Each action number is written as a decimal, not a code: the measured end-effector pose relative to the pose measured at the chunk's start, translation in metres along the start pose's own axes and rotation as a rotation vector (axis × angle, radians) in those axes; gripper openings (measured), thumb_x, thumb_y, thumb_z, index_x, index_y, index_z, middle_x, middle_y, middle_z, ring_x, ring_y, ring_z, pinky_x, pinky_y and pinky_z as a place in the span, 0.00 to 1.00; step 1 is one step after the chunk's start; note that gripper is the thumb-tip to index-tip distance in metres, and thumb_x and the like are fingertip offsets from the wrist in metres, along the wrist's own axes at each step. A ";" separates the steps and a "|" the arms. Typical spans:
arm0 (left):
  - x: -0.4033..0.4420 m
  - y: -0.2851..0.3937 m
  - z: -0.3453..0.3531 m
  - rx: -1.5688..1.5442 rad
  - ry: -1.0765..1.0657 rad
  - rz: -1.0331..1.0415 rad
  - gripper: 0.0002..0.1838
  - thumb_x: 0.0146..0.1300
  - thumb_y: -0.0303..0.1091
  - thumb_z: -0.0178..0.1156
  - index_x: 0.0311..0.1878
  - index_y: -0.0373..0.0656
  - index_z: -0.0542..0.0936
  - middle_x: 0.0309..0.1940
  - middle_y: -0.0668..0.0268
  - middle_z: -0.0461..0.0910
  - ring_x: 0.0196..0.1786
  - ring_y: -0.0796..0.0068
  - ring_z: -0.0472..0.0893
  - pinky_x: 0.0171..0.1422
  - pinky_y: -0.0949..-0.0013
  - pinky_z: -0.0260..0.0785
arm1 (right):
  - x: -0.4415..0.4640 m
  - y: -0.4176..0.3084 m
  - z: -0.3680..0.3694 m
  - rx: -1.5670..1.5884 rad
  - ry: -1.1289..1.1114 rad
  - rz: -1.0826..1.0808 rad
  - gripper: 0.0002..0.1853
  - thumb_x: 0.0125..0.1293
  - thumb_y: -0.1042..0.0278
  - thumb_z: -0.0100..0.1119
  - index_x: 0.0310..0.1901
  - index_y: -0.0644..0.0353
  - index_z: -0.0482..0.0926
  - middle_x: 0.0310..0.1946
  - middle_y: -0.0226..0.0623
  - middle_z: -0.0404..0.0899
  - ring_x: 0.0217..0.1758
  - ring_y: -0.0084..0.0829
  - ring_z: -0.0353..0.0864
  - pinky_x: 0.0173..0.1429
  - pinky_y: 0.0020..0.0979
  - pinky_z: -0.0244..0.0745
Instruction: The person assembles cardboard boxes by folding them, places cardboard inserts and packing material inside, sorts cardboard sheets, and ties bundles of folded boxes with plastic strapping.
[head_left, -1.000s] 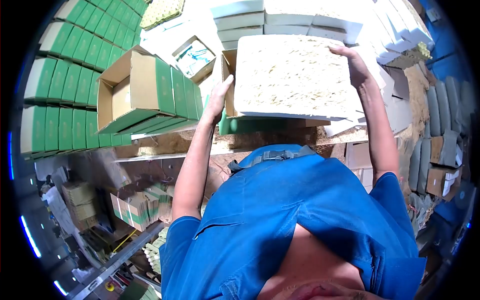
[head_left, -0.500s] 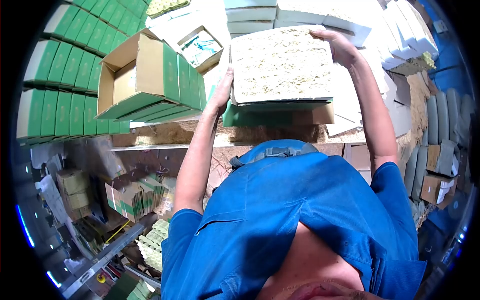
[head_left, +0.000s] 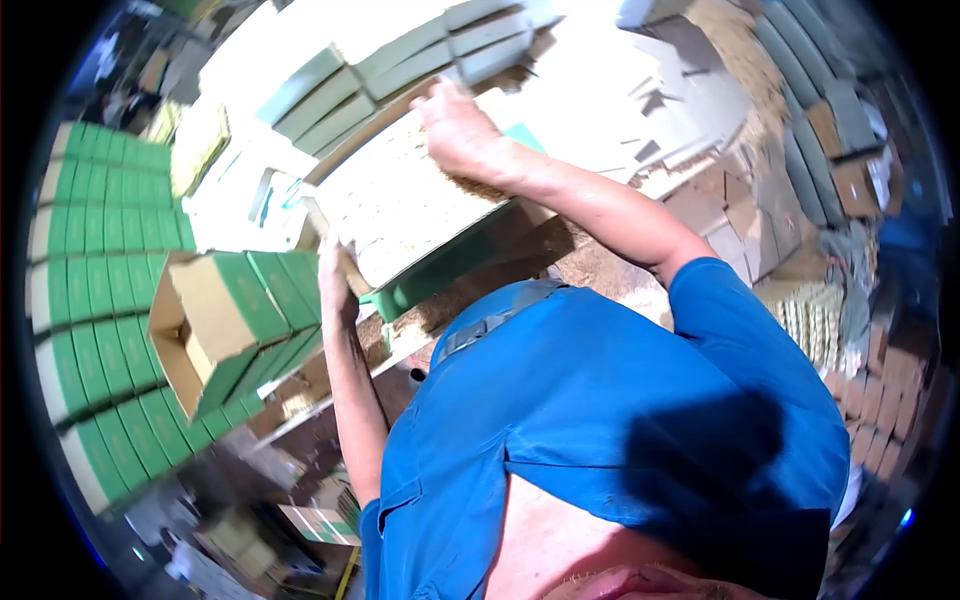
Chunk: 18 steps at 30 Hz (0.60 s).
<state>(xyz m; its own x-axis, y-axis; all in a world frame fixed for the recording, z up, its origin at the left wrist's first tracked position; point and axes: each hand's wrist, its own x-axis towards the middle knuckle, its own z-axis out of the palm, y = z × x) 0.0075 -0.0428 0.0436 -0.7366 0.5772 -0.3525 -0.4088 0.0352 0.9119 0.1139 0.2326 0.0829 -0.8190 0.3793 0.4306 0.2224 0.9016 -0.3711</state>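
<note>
A green cardboard box (head_left: 440, 262) stands in front of me, tilted in the view. A pale, rough-textured slab (head_left: 385, 200) lies inside it, its surface washed out by bright light. My left hand (head_left: 338, 282) is closed round the box's left end wall. Above the slab's right part is my right hand (head_left: 458, 135), its fingers bent and a little apart near the far wall. Nothing shows in that hand; whether it touches the slab, I cannot tell.
Left of me sit an open brown-and-green box (head_left: 205, 330) and stacked green boxes (head_left: 110, 260). A small carton (head_left: 275, 205) holds blue-and-white pieces. White stacked packs (head_left: 400, 65) stand behind, flat white sheets (head_left: 650, 110) to the right, grey sacks (head_left: 800, 110) farther right.
The slab, earlier gripped at both sides above the green box, now lies inside it. My right hand has let go and moved inward. The whole view has turned.
</note>
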 end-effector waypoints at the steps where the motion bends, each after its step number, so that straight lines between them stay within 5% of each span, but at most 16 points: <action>1: -0.011 0.017 0.018 0.038 0.046 -0.044 0.28 0.73 0.48 0.51 0.66 0.36 0.69 0.59 0.61 0.75 0.61 0.70 0.74 0.67 0.65 0.65 | 0.003 -0.009 -0.015 -0.191 -0.030 -0.102 0.11 0.57 0.77 0.50 0.40 0.69 0.80 0.48 0.57 0.76 0.65 0.56 0.68 0.64 0.48 0.70; 2: -0.020 0.031 0.033 0.075 0.100 -0.081 0.29 0.73 0.48 0.52 0.66 0.35 0.69 0.60 0.60 0.75 0.62 0.70 0.73 0.68 0.65 0.64 | 0.004 -0.017 -0.031 -0.324 0.239 -0.232 0.08 0.56 0.73 0.53 0.29 0.65 0.82 0.42 0.55 0.78 0.60 0.50 0.71 0.63 0.45 0.68; 3: -0.012 0.024 0.023 0.157 0.094 -0.058 0.32 0.71 0.50 0.54 0.71 0.37 0.66 0.68 0.60 0.69 0.69 0.67 0.69 0.75 0.64 0.55 | 0.008 -0.022 -0.048 -0.203 0.267 -0.234 0.09 0.56 0.75 0.52 0.33 0.65 0.82 0.45 0.53 0.79 0.61 0.48 0.72 0.63 0.44 0.71; 4: -0.001 0.010 0.008 0.176 0.060 -0.002 0.30 0.71 0.50 0.54 0.68 0.39 0.70 0.63 0.61 0.74 0.64 0.67 0.73 0.69 0.63 0.64 | 0.012 -0.022 -0.061 -0.079 0.292 -0.239 0.10 0.57 0.78 0.51 0.38 0.64 0.82 0.49 0.52 0.79 0.62 0.46 0.73 0.63 0.43 0.74; 8: 0.003 0.006 -0.004 0.095 0.106 -0.069 0.30 0.70 0.50 0.55 0.66 0.38 0.71 0.61 0.62 0.74 0.63 0.70 0.73 0.68 0.65 0.63 | 0.001 0.074 -0.067 0.047 0.360 0.099 0.08 0.59 0.73 0.58 0.39 0.58 0.84 0.43 0.41 0.84 0.49 0.34 0.82 0.55 0.35 0.80; 10: -0.002 0.007 -0.002 0.087 0.125 -0.082 0.30 0.70 0.50 0.55 0.67 0.38 0.71 0.61 0.62 0.74 0.62 0.70 0.73 0.67 0.65 0.64 | -0.044 0.143 -0.056 0.012 0.135 0.531 0.23 0.60 0.62 0.65 0.56 0.59 0.79 0.58 0.43 0.76 0.61 0.39 0.75 0.65 0.38 0.72; 12: -0.005 0.014 0.008 0.117 0.176 -0.113 0.30 0.68 0.50 0.56 0.66 0.39 0.72 0.59 0.63 0.76 0.59 0.70 0.75 0.63 0.65 0.67 | -0.098 0.200 -0.034 -0.281 -0.100 0.846 0.44 0.55 0.51 0.72 0.70 0.59 0.63 0.66 0.56 0.64 0.70 0.49 0.65 0.69 0.44 0.68; 14: -0.001 0.011 0.007 0.139 0.219 -0.047 0.28 0.67 0.51 0.58 0.61 0.39 0.76 0.53 0.64 0.79 0.53 0.71 0.78 0.59 0.66 0.70 | -0.138 0.227 -0.023 -0.325 -0.218 1.039 0.49 0.53 0.51 0.74 0.72 0.57 0.58 0.65 0.56 0.63 0.69 0.51 0.63 0.70 0.47 0.66; 18: -0.006 0.021 0.019 0.182 0.197 -0.071 0.25 0.66 0.52 0.59 0.55 0.40 0.78 0.45 0.66 0.80 0.47 0.72 0.80 0.53 0.67 0.72 | -0.178 0.250 0.017 -0.238 -0.152 1.091 0.47 0.52 0.56 0.73 0.71 0.56 0.59 0.62 0.53 0.63 0.67 0.50 0.64 0.72 0.46 0.62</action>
<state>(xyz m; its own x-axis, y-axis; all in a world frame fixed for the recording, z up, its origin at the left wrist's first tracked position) 0.0137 -0.0300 0.0694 -0.8075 0.3988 -0.4346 -0.3725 0.2264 0.9000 0.3064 0.3871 -0.1012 -0.1768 0.9744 -0.1391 0.9408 0.1258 -0.3147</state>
